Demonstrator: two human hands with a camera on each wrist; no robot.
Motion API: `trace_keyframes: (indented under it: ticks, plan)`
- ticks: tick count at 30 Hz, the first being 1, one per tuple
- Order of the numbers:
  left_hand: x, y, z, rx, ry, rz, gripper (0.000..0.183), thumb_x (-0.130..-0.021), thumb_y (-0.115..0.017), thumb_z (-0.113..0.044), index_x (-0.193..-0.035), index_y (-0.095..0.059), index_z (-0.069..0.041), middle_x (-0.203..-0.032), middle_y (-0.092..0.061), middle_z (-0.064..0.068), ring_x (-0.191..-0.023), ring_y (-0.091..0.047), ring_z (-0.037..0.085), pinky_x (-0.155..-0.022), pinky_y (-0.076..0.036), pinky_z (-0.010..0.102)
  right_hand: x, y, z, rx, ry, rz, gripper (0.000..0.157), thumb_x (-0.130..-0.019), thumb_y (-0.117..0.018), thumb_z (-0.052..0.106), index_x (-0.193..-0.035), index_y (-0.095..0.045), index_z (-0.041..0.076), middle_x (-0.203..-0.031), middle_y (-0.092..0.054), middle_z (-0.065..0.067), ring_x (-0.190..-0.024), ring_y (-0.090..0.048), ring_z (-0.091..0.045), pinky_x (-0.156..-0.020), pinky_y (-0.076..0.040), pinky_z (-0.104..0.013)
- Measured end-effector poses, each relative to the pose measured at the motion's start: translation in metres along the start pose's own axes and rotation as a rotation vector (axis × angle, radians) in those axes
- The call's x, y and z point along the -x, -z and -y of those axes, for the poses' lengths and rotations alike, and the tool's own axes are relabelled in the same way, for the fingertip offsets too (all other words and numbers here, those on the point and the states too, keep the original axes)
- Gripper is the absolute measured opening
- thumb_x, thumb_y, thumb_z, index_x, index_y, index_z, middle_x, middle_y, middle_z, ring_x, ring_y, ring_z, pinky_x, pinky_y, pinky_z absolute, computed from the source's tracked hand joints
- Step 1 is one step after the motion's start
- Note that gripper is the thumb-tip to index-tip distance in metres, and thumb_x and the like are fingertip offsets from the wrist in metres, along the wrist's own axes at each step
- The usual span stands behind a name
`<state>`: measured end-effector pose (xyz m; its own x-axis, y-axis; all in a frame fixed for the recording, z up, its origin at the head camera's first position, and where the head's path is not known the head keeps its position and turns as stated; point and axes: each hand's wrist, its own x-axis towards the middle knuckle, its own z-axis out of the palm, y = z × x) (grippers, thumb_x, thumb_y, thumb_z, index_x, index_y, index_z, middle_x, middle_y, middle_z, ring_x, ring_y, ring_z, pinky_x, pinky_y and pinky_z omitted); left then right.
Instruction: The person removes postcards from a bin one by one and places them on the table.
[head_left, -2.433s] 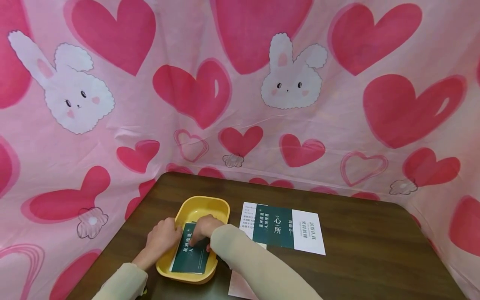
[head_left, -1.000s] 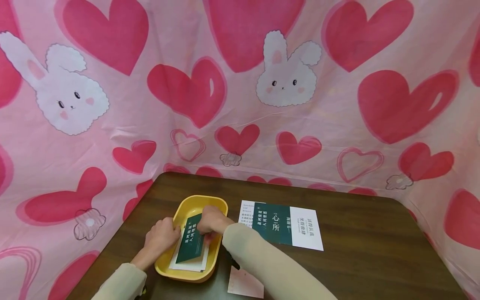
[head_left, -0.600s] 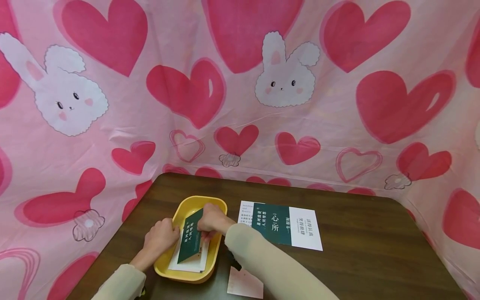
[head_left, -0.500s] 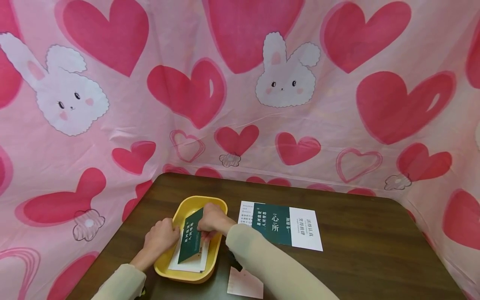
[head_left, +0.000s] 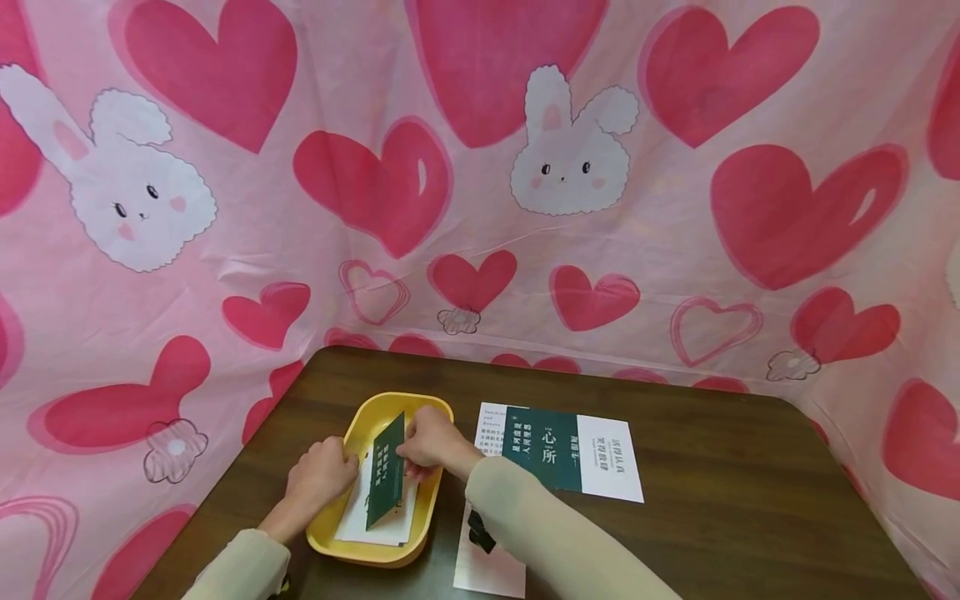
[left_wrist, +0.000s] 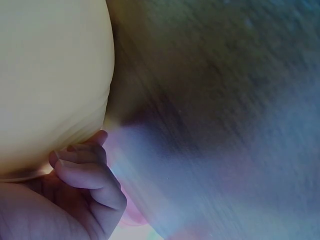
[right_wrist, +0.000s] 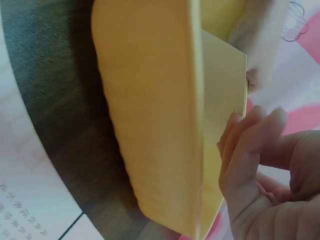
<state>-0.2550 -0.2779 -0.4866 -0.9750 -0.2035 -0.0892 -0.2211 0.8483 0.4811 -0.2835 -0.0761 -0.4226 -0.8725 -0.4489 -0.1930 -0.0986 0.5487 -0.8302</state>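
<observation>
The right hand (head_left: 429,437) pinched a green card (head_left: 386,475) by its edge, fingers and thumb nearly together; the left hand (head_left: 322,471) gripped the rim of the yellow tray (head_left: 356,554), fingers curled; the tray sat near the left edge of the desk (head_left: 712,467), the card tilted inside above white paper (head_left: 356,531); a second earlier, the card had leaned flatter.
</observation>
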Motion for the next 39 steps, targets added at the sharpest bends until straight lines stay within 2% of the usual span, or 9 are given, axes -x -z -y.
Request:
trace_keyframes:
  ticks: [8, 13, 17, 20, 28, 39]
  plan:
    - [0.003, 0.001, 0.000, 0.003, 0.011, -0.005, 0.016, -0.097, -0.065, -0.011, -0.095, -0.064, 0.005, -0.069, -0.053, 0.010, -0.059, -0.056, 0.023, -0.057, -0.048, 0.033, 0.010, 0.007, -0.009, -0.001, 0.014, -0.035, 0.028, -0.097, -0.075, 0.008, -0.070, -0.071, 0.003, -0.063, -0.066, -0.013, -0.045, -0.059, -0.015, -0.049, -0.054, -0.025]
    - [0.004, 0.000, 0.000, 0.010, 0.013, -0.010, 0.017, -0.097, -0.064, -0.010, -0.096, -0.063, 0.006, -0.070, -0.053, 0.010, -0.058, -0.056, 0.022, -0.057, -0.050, 0.032, 0.019, 0.015, -0.011, 0.021, 0.042, -0.065, 0.026, -0.097, -0.076, 0.011, -0.072, -0.073, 0.006, -0.068, -0.070, -0.013, -0.050, -0.062, -0.022, -0.053, -0.056, -0.029]
    - [0.004, 0.000, 0.000, 0.012, 0.011, -0.007, 0.020, -0.097, -0.063, -0.011, -0.100, -0.063, 0.009, -0.070, -0.053, 0.010, -0.059, -0.056, 0.023, -0.057, -0.049, 0.032, 0.027, 0.023, -0.012, 0.029, 0.055, -0.081, 0.026, -0.098, -0.075, 0.012, -0.072, -0.074, 0.008, -0.067, -0.069, -0.010, -0.049, -0.058, -0.021, -0.050, -0.053, -0.028]
    - [0.003, 0.001, 0.001, 0.013, 0.013, -0.004, 0.021, -0.098, -0.063, -0.011, -0.101, -0.063, 0.010, -0.070, -0.053, 0.011, -0.059, -0.056, 0.023, -0.058, -0.049, 0.033, 0.031, 0.028, -0.013, 0.012, 0.045, -0.088, 0.027, -0.098, -0.075, 0.013, -0.071, -0.073, 0.009, -0.066, -0.069, -0.009, -0.047, -0.054, -0.016, -0.045, -0.047, -0.023]
    - [0.002, -0.001, 0.002, 0.011, 0.005, 0.000, 0.021, -0.098, -0.063, -0.011, -0.102, -0.063, 0.010, -0.072, -0.054, 0.010, -0.061, -0.056, 0.023, -0.059, -0.050, 0.034, 0.045, 0.040, -0.024, -0.040, 0.061, -0.110, 0.024, -0.098, -0.074, 0.011, -0.075, -0.074, 0.006, -0.060, -0.066, -0.004, -0.047, -0.052, -0.014, -0.045, -0.042, -0.023]
    - [0.002, 0.000, 0.000, -0.024, -0.017, -0.016, 0.019, -0.098, -0.060, -0.013, -0.089, -0.061, 0.004, -0.068, -0.051, 0.010, -0.059, -0.053, 0.025, -0.056, -0.044, 0.036, 0.067, 0.058, -0.041, -0.117, 0.077, -0.120, 0.014, -0.099, -0.074, 0.013, -0.090, -0.076, 0.003, -0.070, -0.071, -0.010, -0.047, -0.050, -0.016, -0.044, -0.038, -0.022]
